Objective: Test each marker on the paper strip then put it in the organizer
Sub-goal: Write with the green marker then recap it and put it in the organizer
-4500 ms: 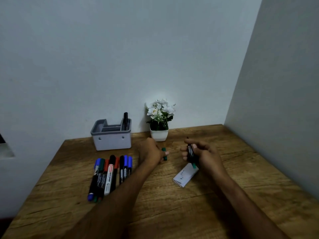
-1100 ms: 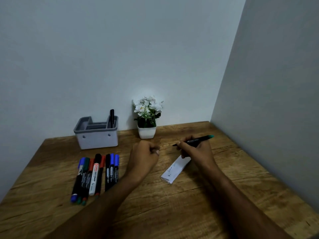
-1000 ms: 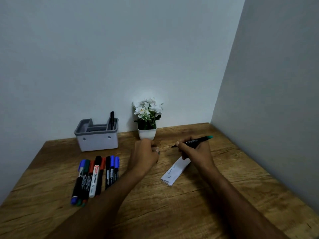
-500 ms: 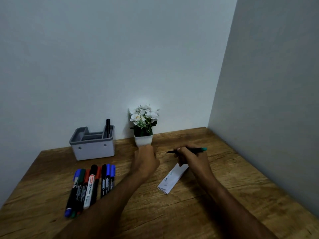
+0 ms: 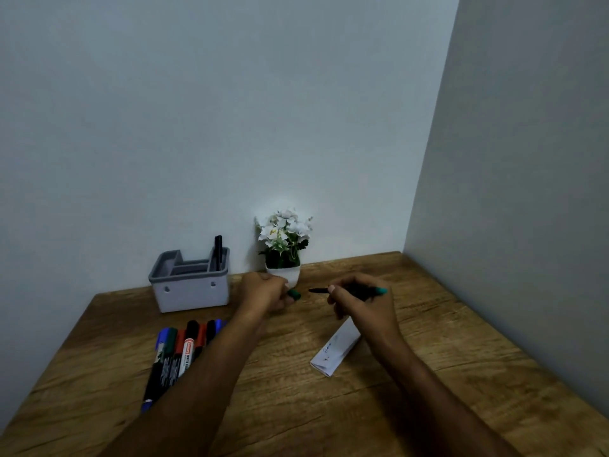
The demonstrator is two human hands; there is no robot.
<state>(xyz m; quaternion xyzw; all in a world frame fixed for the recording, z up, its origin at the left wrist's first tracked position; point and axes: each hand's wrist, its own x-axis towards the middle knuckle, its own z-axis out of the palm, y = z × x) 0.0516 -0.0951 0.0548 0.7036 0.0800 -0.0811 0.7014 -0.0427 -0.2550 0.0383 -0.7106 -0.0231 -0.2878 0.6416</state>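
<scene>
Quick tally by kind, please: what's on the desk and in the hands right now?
Markers in the row on the desk: 7 visible, right end hidden
Black marker in the organizer: 1
Uncapped marker in the right hand: 1
Green cap in the left hand: 1
Paper strip: 1
Organizer: 1
Flower pot: 1
Total: 13 visible

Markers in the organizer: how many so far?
1: a black marker stands in the right compartment of the gray organizer. Shorter ones could be hidden behind its walls.
</scene>
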